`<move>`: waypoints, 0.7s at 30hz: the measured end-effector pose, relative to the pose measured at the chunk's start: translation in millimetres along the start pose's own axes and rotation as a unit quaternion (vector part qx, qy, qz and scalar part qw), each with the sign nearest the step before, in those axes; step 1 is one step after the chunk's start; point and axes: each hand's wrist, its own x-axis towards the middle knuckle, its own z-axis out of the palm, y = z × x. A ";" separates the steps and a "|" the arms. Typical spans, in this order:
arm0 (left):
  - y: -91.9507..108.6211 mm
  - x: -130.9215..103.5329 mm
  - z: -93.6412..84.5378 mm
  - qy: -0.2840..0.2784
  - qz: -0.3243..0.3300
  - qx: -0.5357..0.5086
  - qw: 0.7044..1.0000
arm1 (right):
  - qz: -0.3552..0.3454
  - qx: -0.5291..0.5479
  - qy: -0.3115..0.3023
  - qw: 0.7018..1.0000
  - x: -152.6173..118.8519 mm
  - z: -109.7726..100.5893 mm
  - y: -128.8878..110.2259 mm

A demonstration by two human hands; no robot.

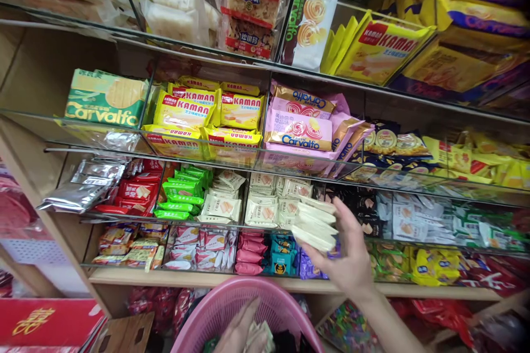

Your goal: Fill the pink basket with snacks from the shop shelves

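My right hand (351,259) grips a stack of small cream packets (315,224) between thumb and fingers, in front of the fourth shelf row. Just behind and left of it, similar cream packets (261,210) fill a glass-divided compartment. Lower down, my left hand (238,328) reaches into a pink plastic basket (248,287), its fingers around or against some cream packets (260,336). Part of that hand is cut off by the bottom edge, so its hold is unclear. Dark and green items lie deeper in the basket.
Glass-fronted shelves hold yellow Kaman packs (188,107), pink Carvalfo packs (300,127), a green Carvalfo pack (105,99) and green packets (182,193). A wooden shelf edge (165,277) runs behind the basket. A red box (49,322) sits at lower left.
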 end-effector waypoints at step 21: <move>53.8 -15.8 -0.2 0.106 0.154 0.048 0.981 | 0.613 0.581 0.081 0.529 -129.8 80.8 -41.5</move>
